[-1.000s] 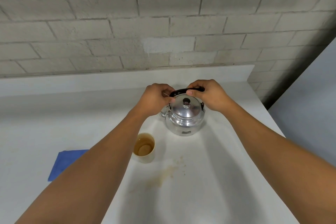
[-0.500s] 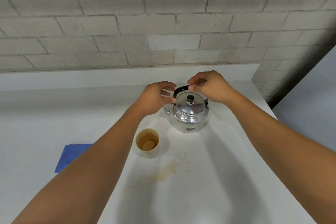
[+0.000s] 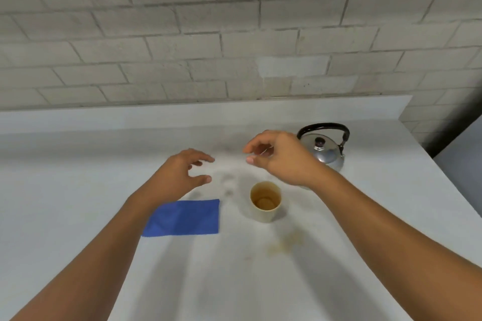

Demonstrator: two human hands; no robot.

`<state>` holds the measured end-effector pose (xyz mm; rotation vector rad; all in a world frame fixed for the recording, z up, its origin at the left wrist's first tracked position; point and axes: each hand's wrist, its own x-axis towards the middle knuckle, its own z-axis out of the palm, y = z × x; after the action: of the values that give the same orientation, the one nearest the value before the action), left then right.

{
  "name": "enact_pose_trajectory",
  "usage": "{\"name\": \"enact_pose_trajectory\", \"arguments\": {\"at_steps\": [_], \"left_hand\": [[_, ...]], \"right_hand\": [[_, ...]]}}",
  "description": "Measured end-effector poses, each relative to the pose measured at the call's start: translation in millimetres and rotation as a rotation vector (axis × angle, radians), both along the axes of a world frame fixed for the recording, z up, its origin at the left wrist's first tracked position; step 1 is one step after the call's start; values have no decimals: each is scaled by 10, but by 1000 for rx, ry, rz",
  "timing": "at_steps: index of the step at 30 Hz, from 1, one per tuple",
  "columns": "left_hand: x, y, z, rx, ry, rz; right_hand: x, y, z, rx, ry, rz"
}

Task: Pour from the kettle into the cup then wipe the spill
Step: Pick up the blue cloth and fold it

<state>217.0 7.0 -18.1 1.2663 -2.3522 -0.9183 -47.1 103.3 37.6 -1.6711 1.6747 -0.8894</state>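
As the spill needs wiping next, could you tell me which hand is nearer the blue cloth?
Left. The left hand hovers just above the blue cloth; the right hand is farther, beyond the cup.

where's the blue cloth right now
In the head view the blue cloth lies flat on the white counter, left of the cup and just below the left hand, which is not touching it.

Around the cup (image 3: 265, 201), the counter (image 3: 78, 177) lies bare toward the wall, the cloth (image 3: 182, 217) lies flat just to its left, the kettle (image 3: 326, 148) stands behind and right, and both forearms cross the near side.
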Motion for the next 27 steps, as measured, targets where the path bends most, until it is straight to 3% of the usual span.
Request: {"name": "enact_pose_trajectory", "arguments": {"at_steps": [6,13,19,27], "left_hand": [[707,-21,-408,3,-267,11],[1064,-42,-830,-19,-445,-51],[1144,-45,-962,-51,-475,-65],[1115,-75,-943,24,-510,-76]], "right_hand": [[881,-41,-512,78,-79,27],[1368,-225,-1238,225,203,-6],[1531,-315,-1496,252,504,50],[1574,-302,-1546,374,489,19]]}}
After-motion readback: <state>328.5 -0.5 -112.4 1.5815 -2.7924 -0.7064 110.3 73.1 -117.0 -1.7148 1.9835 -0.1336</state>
